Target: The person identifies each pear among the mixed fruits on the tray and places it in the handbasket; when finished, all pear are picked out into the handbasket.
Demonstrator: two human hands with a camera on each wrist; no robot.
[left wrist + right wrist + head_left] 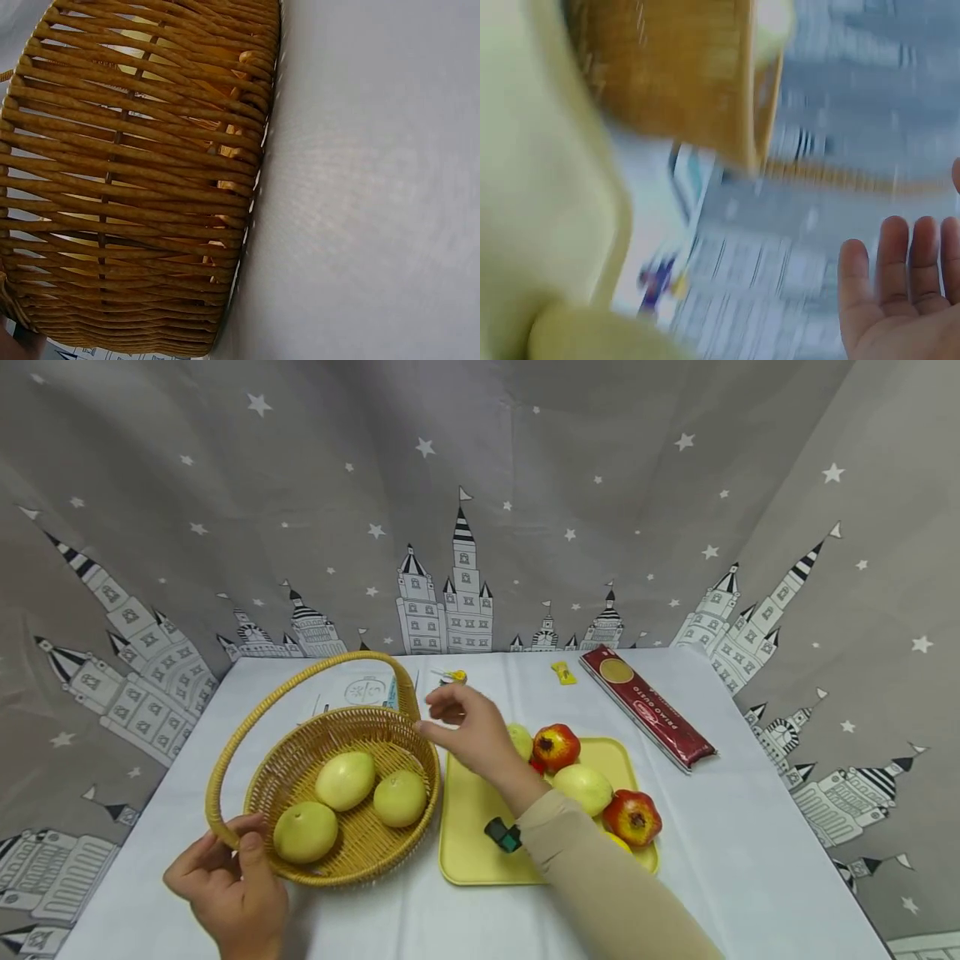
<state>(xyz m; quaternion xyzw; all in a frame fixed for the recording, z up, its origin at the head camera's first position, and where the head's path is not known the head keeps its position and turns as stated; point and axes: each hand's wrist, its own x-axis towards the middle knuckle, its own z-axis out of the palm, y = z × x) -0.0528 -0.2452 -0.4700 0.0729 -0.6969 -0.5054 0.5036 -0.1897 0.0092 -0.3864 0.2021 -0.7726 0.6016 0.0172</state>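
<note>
A woven wicker basket (360,865) with a tall hoop handle stands at the left of the table. Inside it lie a yellow-green oval fruit (346,781) and two round yellow-green fruits, one at the right (400,798) and one nearer the front (305,832). My left hand (236,885) grips the handle's base at the basket's left front. In the left wrist view, the basket's side (127,180) fills much of the picture. My right hand (472,727) is beside the handle's far end, fingers loosely bent and holding nothing; the right wrist view shows its fingers (895,262) extended.
A yellow tray (472,852) right of the basket holds pomegranates (557,747), a pale yellow fruit (583,788) and other fruit, partly under my right forearm. Behind lie a dark red packet (647,708), a small yellow wrapper (563,673) and a small yellow item (454,676).
</note>
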